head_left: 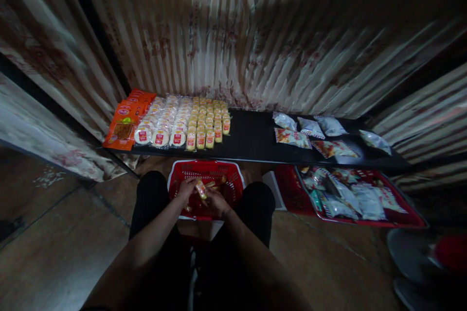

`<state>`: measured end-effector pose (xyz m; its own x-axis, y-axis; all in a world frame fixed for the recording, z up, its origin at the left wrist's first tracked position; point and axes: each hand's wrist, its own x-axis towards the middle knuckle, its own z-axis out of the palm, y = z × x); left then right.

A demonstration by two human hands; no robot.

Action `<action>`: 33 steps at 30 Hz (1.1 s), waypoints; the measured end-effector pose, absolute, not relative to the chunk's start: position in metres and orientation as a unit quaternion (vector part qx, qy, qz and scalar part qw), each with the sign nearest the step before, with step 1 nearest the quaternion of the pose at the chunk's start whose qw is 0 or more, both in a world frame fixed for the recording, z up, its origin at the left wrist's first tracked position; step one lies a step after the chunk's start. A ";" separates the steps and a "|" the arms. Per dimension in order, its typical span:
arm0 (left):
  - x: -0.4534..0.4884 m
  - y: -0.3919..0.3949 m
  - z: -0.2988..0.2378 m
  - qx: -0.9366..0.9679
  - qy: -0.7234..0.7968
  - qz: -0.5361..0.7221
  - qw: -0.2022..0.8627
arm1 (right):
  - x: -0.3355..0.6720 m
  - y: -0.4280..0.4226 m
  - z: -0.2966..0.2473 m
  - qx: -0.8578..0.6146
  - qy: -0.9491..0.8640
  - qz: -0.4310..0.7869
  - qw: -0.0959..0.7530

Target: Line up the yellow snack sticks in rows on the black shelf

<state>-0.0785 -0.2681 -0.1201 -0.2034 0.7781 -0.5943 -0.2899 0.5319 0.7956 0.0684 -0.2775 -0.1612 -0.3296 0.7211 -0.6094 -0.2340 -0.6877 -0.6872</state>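
Note:
Over a red shopping basket (239, 175) between my knees, both hands meet at a small yellow wrapped snack cake (200, 188). My left hand (187, 189) pinches its left side, and my right hand (216, 201) has its fingers closed at the lower right side. A few more yellow packets lie inside the basket, partly hidden by my hands. On the black shelf (250, 133) just ahead, similar yellow snack cakes (209, 121) stand in close rows. White round wrapped cakes (160, 137) are lined up to their left.
Orange snack bags (126, 121) occupy the shelf's left end. Several whitish pouches (292, 137) lie loosely on its right part. Below them, a second red basket (365, 201) is full of pouches. Pleated curtains (237, 34) hang behind, and dark frame poles (98, 24) slant at the sides.

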 end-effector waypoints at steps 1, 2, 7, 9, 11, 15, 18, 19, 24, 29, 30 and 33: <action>-0.077 -0.267 -0.117 0.192 0.633 0.447 0.602 | 0.068 -0.277 -0.160 -0.493 -0.242 0.777 0.307; -0.076 -0.267 -0.113 0.192 0.632 0.449 0.602 | 0.068 -0.277 -0.159 -0.494 -0.240 0.777 0.307; -0.077 -0.267 -0.103 0.178 0.640 0.446 0.599 | 0.069 -0.278 -0.152 -0.489 -0.245 0.780 0.303; -0.078 -0.267 -0.102 0.166 0.646 0.447 0.596 | 0.068 -0.278 -0.148 -0.479 -0.243 0.786 0.306; -0.078 -0.267 -0.101 0.154 0.651 0.450 0.592 | 0.066 -0.278 -0.145 -0.470 -0.235 0.791 0.313; -0.075 -0.266 -0.096 0.148 0.655 0.440 0.596 | 0.066 -0.278 -0.137 -0.451 -0.218 0.812 0.299; -0.072 -0.264 -0.091 0.158 0.658 0.422 0.603 | 0.067 -0.278 -0.135 -0.424 -0.216 0.833 0.282; -0.071 -0.263 -0.090 0.161 0.659 0.418 0.604 | 0.068 -0.278 -0.134 -0.425 -0.215 0.833 0.281; -0.068 -0.257 -0.093 0.164 0.671 0.413 0.593 | 0.068 -0.277 -0.138 -0.447 -0.218 0.812 0.305; -0.069 -0.256 -0.096 0.149 0.677 0.427 0.580 | 0.066 -0.276 -0.139 -0.440 -0.205 0.813 0.321; -0.069 -0.257 -0.095 0.148 0.676 0.429 0.580 | 0.066 -0.277 -0.139 -0.439 -0.207 0.815 0.318; -0.071 -0.261 -0.093 0.146 0.673 0.434 0.581 | 0.066 -0.277 -0.139 -0.440 -0.217 0.814 0.310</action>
<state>-0.0711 -0.2606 -0.0927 -0.2809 0.7014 -0.6551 -0.3073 0.5809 0.7538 0.0660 -0.2769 -0.1394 -0.4196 0.6968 -0.5817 -0.3140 -0.7127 -0.6272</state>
